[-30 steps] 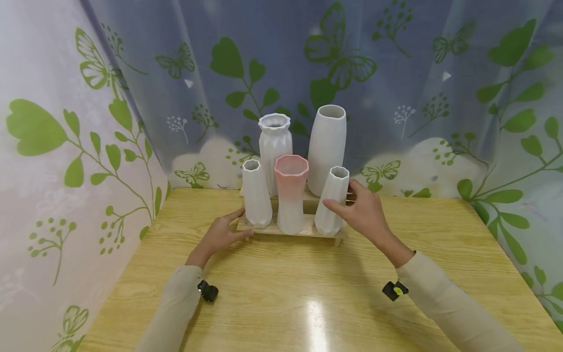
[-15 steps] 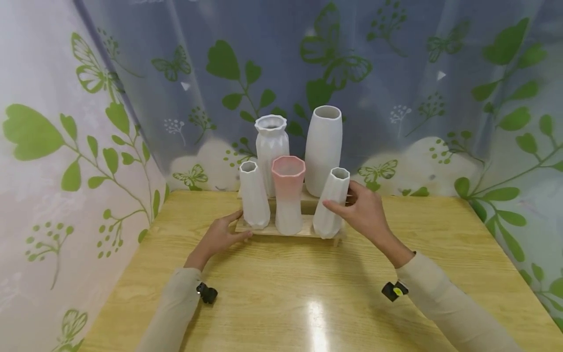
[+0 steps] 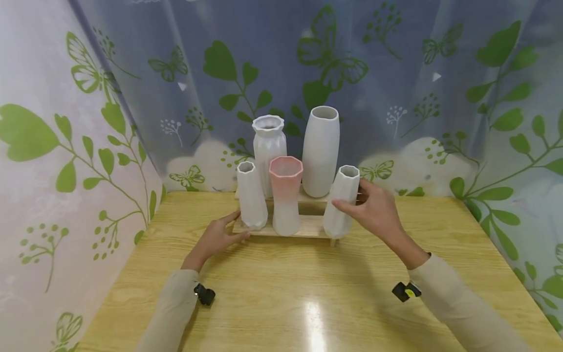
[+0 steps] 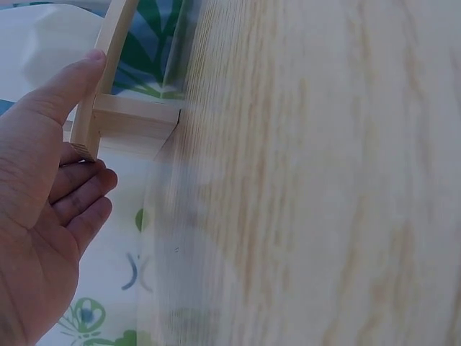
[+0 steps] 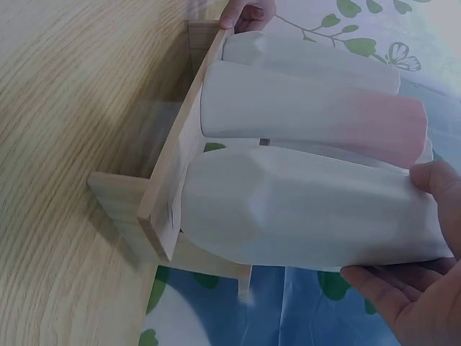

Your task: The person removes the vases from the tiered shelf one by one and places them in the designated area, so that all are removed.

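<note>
A two-tier wooden stand (image 3: 314, 226) bears several vases. At its left end my left hand (image 3: 218, 238) grips the lower board (image 4: 108, 65), thumb on the front edge and fingers beneath or behind. My right hand (image 3: 375, 211) holds a small white faceted vase (image 3: 338, 210) by its upper part, thumb in front. This vase leans a little to the right at the lower board's right end. In the right wrist view the held vase (image 5: 288, 209) has its base close to the board; whether it touches I cannot tell. A pink-and-white vase (image 3: 287, 200) stands mid-board.
Another small white vase (image 3: 252, 200) stands left on the lower board. Behind, on the upper tier, are a ruffled-rim white vase (image 3: 269, 146) and a tall smooth white vase (image 3: 322, 151). The wooden table (image 3: 264, 288) meets a leaf-patterned curtain (image 3: 246, 29) behind and at the sides.
My right hand has moved the small white vase to the right, away from the pink-and-white vase, and it stands straighter. My left hand keeps its grip on the stand. The head view shifts slightly.
</note>
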The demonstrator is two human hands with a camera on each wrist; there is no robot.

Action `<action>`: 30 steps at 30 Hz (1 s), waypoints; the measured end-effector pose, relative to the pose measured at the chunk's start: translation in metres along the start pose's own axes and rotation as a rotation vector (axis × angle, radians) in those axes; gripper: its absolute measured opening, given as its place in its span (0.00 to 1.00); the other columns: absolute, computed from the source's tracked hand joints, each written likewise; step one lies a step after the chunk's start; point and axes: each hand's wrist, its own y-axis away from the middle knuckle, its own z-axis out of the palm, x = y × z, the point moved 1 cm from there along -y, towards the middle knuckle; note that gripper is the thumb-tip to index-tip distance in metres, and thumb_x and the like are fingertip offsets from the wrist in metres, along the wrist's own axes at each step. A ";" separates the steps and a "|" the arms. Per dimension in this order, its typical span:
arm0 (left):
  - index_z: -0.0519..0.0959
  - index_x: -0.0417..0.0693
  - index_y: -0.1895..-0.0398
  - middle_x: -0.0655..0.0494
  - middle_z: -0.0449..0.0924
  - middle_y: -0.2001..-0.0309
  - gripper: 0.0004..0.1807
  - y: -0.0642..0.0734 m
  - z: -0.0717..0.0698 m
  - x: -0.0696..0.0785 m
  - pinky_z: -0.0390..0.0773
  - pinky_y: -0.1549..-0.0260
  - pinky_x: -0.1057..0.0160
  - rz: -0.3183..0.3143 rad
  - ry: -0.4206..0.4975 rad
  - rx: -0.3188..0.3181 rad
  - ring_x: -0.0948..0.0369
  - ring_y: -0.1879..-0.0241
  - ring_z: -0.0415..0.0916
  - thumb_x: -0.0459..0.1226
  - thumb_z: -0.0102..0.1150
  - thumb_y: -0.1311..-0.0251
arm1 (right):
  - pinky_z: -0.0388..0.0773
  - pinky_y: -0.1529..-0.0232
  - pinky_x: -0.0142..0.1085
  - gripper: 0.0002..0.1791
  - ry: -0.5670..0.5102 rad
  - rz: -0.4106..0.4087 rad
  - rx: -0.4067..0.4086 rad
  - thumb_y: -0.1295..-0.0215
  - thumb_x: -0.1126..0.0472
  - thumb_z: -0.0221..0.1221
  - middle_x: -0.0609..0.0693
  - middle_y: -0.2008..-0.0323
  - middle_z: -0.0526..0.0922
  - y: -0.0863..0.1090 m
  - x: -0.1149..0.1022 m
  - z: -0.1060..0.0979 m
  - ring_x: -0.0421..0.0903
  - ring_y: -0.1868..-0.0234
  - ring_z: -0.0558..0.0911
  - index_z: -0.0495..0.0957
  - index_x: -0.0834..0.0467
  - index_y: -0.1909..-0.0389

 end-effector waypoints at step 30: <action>0.60 0.48 0.20 0.42 0.65 0.26 0.51 -0.001 -0.002 0.000 0.74 0.52 0.48 -0.013 -0.020 -0.027 0.61 0.81 0.63 0.62 0.67 0.40 | 0.86 0.62 0.55 0.30 0.082 0.044 0.137 0.40 0.48 0.74 0.67 0.54 0.87 0.012 0.036 -0.052 0.63 0.58 0.89 0.81 0.63 0.43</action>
